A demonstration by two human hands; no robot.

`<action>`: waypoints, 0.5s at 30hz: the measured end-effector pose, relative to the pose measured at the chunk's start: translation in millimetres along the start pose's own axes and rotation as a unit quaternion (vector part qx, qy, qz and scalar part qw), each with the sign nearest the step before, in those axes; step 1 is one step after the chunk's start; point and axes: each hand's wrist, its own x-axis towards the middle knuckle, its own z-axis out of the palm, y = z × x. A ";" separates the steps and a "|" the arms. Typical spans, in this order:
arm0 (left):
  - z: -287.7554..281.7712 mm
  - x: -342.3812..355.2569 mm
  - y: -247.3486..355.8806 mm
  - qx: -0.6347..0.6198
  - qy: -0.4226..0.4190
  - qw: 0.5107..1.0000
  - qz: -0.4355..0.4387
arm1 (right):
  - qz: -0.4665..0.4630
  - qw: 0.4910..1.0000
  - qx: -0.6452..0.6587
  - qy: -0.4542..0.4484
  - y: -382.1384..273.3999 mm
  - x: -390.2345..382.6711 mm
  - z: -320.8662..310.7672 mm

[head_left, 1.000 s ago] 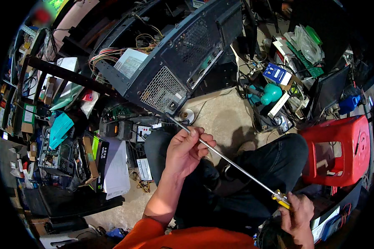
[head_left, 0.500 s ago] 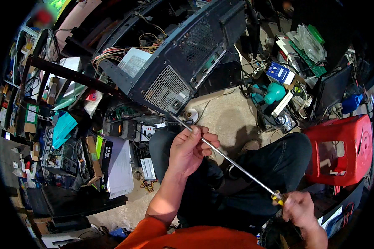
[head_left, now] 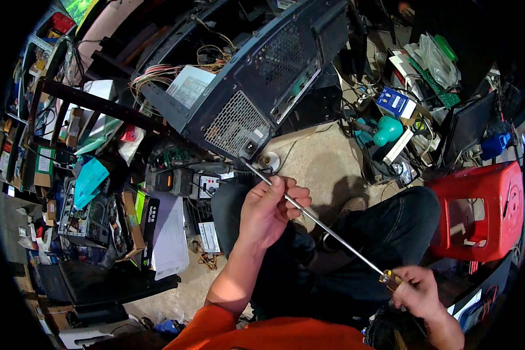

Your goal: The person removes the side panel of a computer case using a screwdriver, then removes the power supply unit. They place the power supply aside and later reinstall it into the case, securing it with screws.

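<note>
A long screwdriver [head_left: 338,238] slants across my lap. My right hand [head_left: 415,290] is closed around its yellow and dark handle, a little blurred. Partway up the thin metal shaft, my left hand [head_left: 269,209] pinches it between thumb and fingers. The tip lies at the lower corner of a dark computer case [head_left: 216,111], by the power supply grille; whether it touches a screw I cannot tell. The case is tilted, its back panel facing me, with loose cables and a labelled silver power supply [head_left: 193,86] inside.
A red plastic stool [head_left: 496,192] stands at the right. Behind it are a teal rounded tool [head_left: 387,130], a blue box [head_left: 395,102] and piled electronics. At the left, a dark frame [head_left: 99,105], circuit boards and boxes crowd together. A white roll [head_left: 269,161] sits on the floor under the case.
My right hand has turned slightly on the screwdriver's handle, which shows a different side. Both hands and the tip stay in almost the same place.
</note>
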 end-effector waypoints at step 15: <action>-2.7 -4.1 -3.5 -0.003 0.021 1.000 0.012 | -0.423 0.788 -0.424 0.142 -0.9 3.0 3.4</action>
